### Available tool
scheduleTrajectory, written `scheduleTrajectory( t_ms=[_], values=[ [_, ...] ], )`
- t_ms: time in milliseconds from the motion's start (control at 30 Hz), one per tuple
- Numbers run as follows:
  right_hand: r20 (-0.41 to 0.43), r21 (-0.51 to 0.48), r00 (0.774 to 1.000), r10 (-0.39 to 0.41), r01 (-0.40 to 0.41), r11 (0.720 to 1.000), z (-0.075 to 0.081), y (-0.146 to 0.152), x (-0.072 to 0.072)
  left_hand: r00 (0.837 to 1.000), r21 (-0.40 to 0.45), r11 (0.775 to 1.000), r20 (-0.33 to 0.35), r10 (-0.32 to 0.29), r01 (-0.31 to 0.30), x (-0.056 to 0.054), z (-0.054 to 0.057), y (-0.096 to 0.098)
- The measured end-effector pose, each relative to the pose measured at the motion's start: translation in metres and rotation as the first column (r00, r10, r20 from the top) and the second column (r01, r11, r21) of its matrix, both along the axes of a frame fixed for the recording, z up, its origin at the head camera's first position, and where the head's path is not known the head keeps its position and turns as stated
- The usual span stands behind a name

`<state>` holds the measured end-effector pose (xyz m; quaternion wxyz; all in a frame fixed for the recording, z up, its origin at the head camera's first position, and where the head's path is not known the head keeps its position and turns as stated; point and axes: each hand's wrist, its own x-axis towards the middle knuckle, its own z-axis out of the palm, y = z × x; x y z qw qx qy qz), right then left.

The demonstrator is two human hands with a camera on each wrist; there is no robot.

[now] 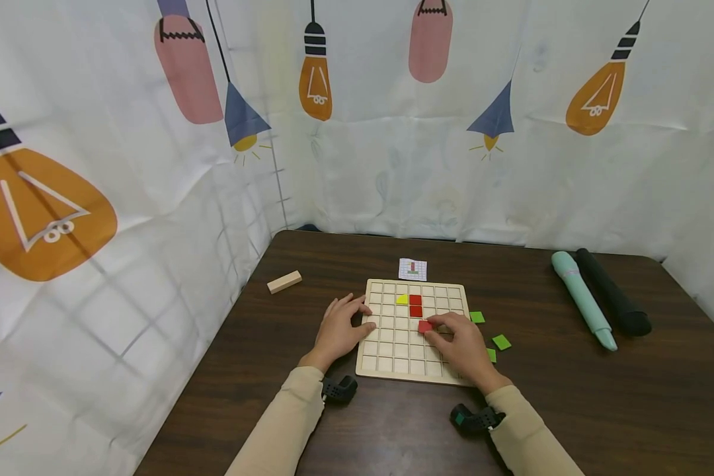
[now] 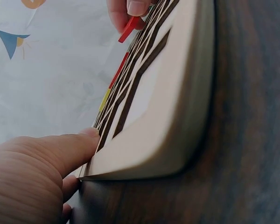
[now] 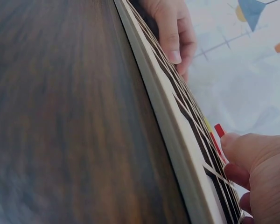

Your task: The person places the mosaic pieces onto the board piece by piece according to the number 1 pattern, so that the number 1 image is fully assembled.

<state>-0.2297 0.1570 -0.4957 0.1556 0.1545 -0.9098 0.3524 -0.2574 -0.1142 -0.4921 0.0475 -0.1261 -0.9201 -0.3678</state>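
Observation:
A wooden grid board [image 1: 413, 380] lies in the middle of the table. My left hand [image 1: 340, 329] rests along its left edge, the thumb touching the rim and the fingers extended. Between thumb and fingertips my right hand [image 1: 467, 347] pinches a red square tile [image 1: 425, 326], which appears tilted just over the grid in the left wrist view. Two red tiles [image 1: 415, 311] sit one below the other in the upper cells, with a yellow tile [image 1: 402, 299] left of the upper one. Green tiles [image 1: 502, 342] lie beside the board's right edge, one partly hidden by the right hand.
Behind the board is a small card [image 1: 413, 270] with a coloured grid pattern. A wooden block [image 1: 284, 282] lies at the back left. At the right are a mint-green cylindrical object [image 1: 583, 301] and a black one [image 1: 613, 294]. A printed curtain [image 1: 381, 172] hangs beyond the table.

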Motion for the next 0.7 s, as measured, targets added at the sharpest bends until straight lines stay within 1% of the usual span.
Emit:
scheduleTrajectory(
  t_ms=[133, 300, 467, 700],
  values=[
    [0.003, 0.012, 1.000, -0.009, 0.009, 1.000, 0.002, -0.002, -0.001, 1.000, 0.005, 1.000, -0.002, 0.000, 0.000, 0.000, -0.001, 0.000],
    [-0.012, 0.023, 1.000, -0.003, 0.003, 1.000, 0.001, -0.006, -0.003, 1.000, 0.011, 1.000, 0.002, -0.003, 0.003, 0.001, -0.002, 0.000],
    [-0.025, 0.045, 1.000, -0.015, 0.016, 0.999, 0.001, -0.010, -0.006, 1.000, 0.011, 1.000, 0.007, -0.005, 0.005, 0.001, -0.001, 0.001],
    [-0.014, 0.059, 1.000, -0.025, 0.026, 0.998, 0.001, -0.015, -0.009, 1.000, 0.003, 1.000, 0.004, 0.001, -0.001, 0.001, 0.000, 0.000]
  ],
)
